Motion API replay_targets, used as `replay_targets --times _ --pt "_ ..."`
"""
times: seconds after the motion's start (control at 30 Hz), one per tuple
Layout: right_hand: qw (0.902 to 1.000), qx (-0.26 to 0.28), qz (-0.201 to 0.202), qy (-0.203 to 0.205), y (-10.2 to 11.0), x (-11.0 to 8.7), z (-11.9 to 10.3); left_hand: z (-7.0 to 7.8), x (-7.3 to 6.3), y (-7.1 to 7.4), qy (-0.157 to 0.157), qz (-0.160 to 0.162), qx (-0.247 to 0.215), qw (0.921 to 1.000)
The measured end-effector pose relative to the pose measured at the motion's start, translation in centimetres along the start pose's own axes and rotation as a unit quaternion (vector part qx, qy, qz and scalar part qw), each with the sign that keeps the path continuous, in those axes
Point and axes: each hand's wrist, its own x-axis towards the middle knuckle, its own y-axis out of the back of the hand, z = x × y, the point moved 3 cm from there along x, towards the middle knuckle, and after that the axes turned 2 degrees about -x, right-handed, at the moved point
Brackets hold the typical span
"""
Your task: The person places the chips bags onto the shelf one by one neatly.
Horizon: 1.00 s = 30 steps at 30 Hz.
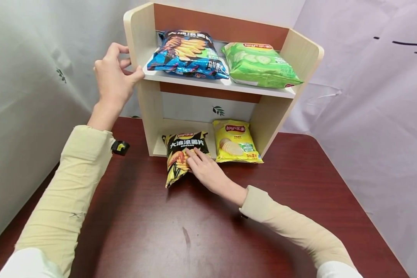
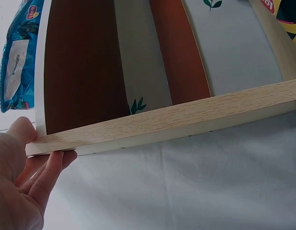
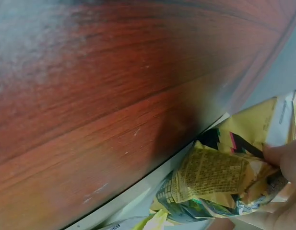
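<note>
My left hand grips the left side panel of a small wooden shelf at the height of its middle board. In the left wrist view, the thumb lies on one side of the panel's edge and the fingers on the other. My right hand holds a black and yellow chip bag on the lower level. This bag sits askew, its lower corner jutting out over the table. The right wrist view shows the thumb against the bag's printed back, the fingers partly hidden.
Beside the black bag, a yellow chip bag leans on the lower level. On the upper board lie a blue chip bag and a green one. The shelf stands on a dark red table, with pale cloth around it.
</note>
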Motion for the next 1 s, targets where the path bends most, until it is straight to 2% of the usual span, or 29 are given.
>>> replay_targets --times 0.13,0.27,0.6,0.87,1.0 --pt "0.9999 -0.003 0.01 0.004 -0.1 -0.3 -0.1 -0.1 0.0 0.0 0.002 0.004 0.003 1.0" --pt "0.9999 -0.011 0.003 0.007 -0.5 -0.6 -0.2 -0.1 0.0 -0.1 0.001 0.006 0.006 1.0" --pt "0.9956 -0.046 -0.074 0.033 -1.0 -0.6 -0.4 -0.1 0.1 0.0 0.001 0.004 0.002 1.0" --pt "0.9934 -0.088 -0.07 0.023 -1.3 -0.4 -0.7 -0.1 0.0 0.0 0.0 0.001 0.002 1.0" --pt "0.9943 -0.097 -0.027 0.033 -1.1 -0.2 -0.9 0.1 0.0 0.0 -0.002 -0.001 0.001 1.0"
